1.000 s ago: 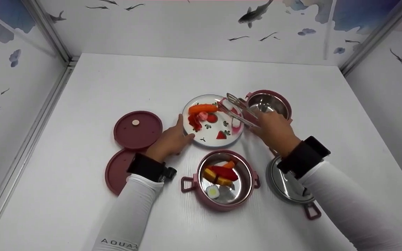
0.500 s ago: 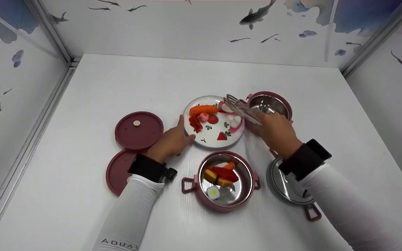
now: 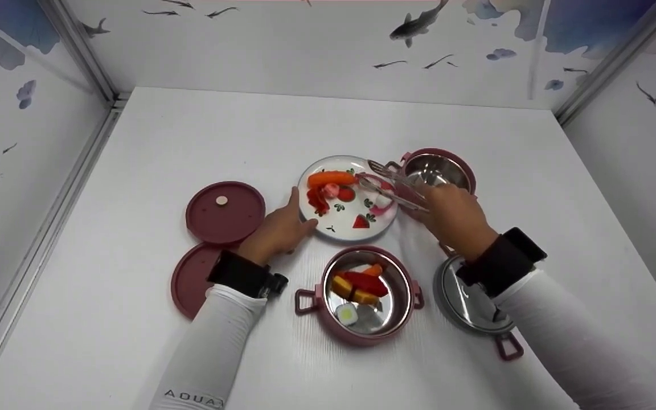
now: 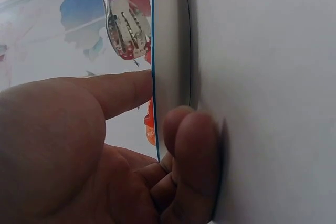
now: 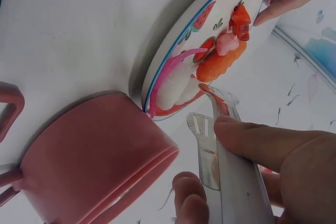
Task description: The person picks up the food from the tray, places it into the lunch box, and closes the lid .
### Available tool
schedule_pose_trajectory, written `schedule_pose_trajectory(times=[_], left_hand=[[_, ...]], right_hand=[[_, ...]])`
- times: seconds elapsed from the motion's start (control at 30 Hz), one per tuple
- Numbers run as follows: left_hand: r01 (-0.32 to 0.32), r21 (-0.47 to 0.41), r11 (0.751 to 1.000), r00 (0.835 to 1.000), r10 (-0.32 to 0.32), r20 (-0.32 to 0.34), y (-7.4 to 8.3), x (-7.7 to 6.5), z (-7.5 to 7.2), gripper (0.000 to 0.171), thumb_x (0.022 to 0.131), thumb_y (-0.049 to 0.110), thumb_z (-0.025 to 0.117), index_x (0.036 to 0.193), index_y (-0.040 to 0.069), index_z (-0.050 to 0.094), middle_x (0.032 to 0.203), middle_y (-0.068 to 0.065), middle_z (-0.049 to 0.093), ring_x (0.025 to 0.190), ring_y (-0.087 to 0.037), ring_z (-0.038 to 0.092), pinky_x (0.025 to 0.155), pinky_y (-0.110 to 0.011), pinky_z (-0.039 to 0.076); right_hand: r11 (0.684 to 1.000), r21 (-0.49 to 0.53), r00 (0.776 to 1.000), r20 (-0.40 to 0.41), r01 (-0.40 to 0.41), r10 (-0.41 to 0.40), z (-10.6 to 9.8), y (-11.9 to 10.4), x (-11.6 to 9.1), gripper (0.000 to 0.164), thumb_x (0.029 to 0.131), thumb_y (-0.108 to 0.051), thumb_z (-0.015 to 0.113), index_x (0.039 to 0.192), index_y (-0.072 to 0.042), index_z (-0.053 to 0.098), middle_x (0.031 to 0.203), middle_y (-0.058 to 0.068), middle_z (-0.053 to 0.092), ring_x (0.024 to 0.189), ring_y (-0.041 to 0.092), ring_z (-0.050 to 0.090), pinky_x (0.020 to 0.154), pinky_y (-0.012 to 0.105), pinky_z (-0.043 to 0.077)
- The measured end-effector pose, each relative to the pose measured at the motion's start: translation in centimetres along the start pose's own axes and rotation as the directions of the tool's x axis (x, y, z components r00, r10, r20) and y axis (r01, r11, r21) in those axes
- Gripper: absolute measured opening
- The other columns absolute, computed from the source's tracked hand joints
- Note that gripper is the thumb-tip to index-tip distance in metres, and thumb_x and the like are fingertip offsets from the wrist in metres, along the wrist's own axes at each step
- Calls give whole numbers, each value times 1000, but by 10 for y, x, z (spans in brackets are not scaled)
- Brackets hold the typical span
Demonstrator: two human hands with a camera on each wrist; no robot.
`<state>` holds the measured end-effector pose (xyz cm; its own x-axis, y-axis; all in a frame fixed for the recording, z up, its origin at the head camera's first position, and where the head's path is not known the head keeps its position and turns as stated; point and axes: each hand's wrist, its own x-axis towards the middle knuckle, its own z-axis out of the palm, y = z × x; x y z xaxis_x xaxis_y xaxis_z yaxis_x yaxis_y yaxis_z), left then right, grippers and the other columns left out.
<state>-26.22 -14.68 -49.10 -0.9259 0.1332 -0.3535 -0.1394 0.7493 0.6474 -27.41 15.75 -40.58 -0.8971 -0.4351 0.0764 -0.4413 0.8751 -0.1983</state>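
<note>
My left hand holds the white strawberry-patterned plate at its left edge. In the left wrist view the thumb lies at the plate's blue rim, while curled fingers stay low beside its outer wall. My right hand grips metal tongs, their slotted tips spread apart over the plate's right side. Near those tips lie white and pink toy food pieces. An orange carrot-like piece, a crumpled red piece and a small pink piece rest toward the plate's left.
A pink pot in front holds several toy food pieces. A smaller pot stands behind the right hand. Two maroon lids lie left, one partly under the left arm. A glass-lidded pan sits beneath the right forearm.
The tongs' arms came closer together half a second ago and are now spread again, still above the plate's right side. My left hand and the plate have stayed put.
</note>
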Motion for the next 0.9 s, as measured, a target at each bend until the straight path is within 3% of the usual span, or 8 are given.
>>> schedule_pose_trajectory(times=[0.33, 0.7, 0.9], left_hand=[[0, 20, 1000, 1000, 0, -1, 2, -2, -2, 91, 101, 45, 51, 161, 11, -9, 112, -19, 66, 54, -17, 61, 55, -28, 46], [-21, 14, 1000, 1000, 21, -9, 1, -3, -2, 91, 102, 45, 51, 161, 9, -9, 105, -18, 67, 53, -17, 59, 56, -28, 47], [-19, 11, 1000, 1000, 19, -8, 1, -3, -2, 91, 102, 45, 51, 161, 10, -9, 113, -21, 66, 54, -17, 60, 56, -29, 47]], right_hand=[[1000, -2, 998, 58, -28, 28, 2, 1, 3, 45, 92, -22, 74, 132, -6, 64, 112, 22, 71, 101, 41, 67, 85, 57, 55], [999, -3, 997, 64, -45, 45, 4, 0, 4, 43, 92, -22, 73, 132, -7, 65, 114, 22, 70, 103, 41, 67, 85, 59, 55], [1000, -5, 999, 30, -24, 25, 6, -1, 2, 44, 93, -25, 72, 134, -9, 64, 111, 21, 71, 99, 41, 68, 83, 57, 56]])
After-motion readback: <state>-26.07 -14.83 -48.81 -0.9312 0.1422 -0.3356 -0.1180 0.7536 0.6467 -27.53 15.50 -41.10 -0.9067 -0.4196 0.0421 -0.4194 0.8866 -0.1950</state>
